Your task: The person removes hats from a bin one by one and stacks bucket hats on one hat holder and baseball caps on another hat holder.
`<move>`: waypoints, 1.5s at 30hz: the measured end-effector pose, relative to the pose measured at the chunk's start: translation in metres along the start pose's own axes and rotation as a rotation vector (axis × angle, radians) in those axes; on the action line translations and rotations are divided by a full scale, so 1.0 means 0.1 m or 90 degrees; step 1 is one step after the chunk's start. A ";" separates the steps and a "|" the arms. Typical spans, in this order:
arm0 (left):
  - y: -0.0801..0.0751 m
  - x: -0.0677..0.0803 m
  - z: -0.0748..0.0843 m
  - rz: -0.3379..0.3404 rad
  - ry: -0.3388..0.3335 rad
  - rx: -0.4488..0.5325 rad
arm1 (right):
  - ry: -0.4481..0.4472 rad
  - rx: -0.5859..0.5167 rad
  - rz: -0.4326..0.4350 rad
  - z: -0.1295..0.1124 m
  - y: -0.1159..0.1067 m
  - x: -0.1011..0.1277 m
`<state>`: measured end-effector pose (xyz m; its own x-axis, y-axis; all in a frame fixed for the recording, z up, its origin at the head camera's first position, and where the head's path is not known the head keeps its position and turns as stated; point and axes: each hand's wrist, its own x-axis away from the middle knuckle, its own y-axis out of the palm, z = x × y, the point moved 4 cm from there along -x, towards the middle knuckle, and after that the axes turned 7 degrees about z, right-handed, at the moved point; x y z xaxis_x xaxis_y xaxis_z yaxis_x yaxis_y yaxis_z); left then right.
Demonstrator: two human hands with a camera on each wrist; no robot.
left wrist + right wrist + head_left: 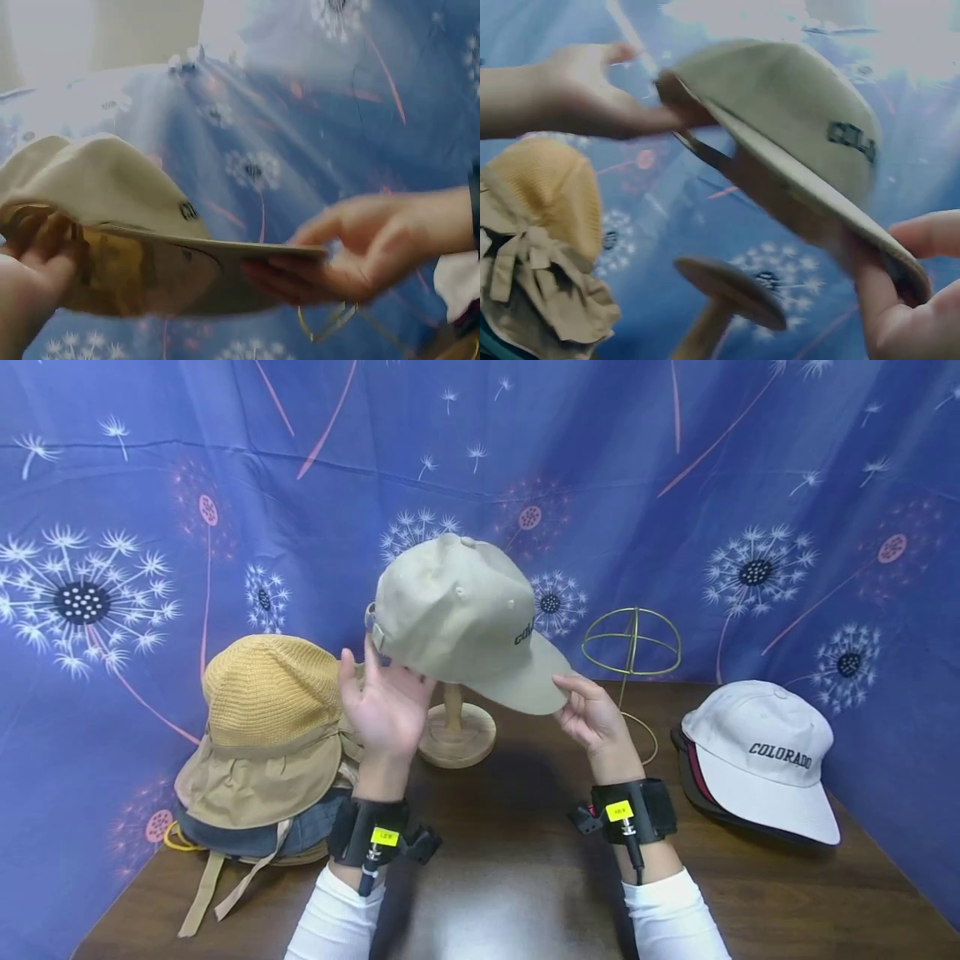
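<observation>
- Head view: our left hand (384, 706) holds the back of the soft beige cloth cap (457, 614) above the round wooden stand (457, 731); our right hand (596, 718) pinches its brim.
- Left wrist view: the cap (97, 187) looks light and floppy.
- Right wrist view: we think the stiff brim (832, 217) is the best place to hold.

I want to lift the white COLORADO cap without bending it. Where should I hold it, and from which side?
Judging by its pose, take the white cap by its brim, which points toward the table's front edge and lies free. Come from the front with the right hand, fingers under the brim, thumb on top. The soft crown would probably dent.
</observation>
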<state>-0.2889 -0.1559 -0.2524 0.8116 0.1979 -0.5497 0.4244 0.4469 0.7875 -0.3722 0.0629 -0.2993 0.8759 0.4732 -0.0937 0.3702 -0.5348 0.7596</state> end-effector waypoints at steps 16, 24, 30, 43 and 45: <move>-0.71 -0.08 -0.23 0.254 0.018 -0.550 | -0.106 0.023 0.134 0.63 0.23 -0.30; -0.96 -0.19 -0.09 0.279 -0.052 -0.537 | -0.066 0.134 0.151 0.65 0.10 -0.38; -1.07 -0.25 -0.03 0.323 -0.119 -0.522 | -0.036 0.145 0.174 0.66 0.04 -0.40; -1.18 -0.06 0.00 0.381 -0.139 -0.538 | 0.019 0.185 0.213 0.78 0.01 -0.25; -1.23 -0.02 0.00 0.388 -0.149 -0.545 | 0.028 0.184 0.218 0.82 -0.01 -0.24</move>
<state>-0.3427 -0.2113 -0.3487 0.8867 0.4623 0.0075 -0.4255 0.8095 0.4046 -0.3679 -0.0055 -0.3510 0.9516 0.2601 0.1640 0.1373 -0.8367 0.5302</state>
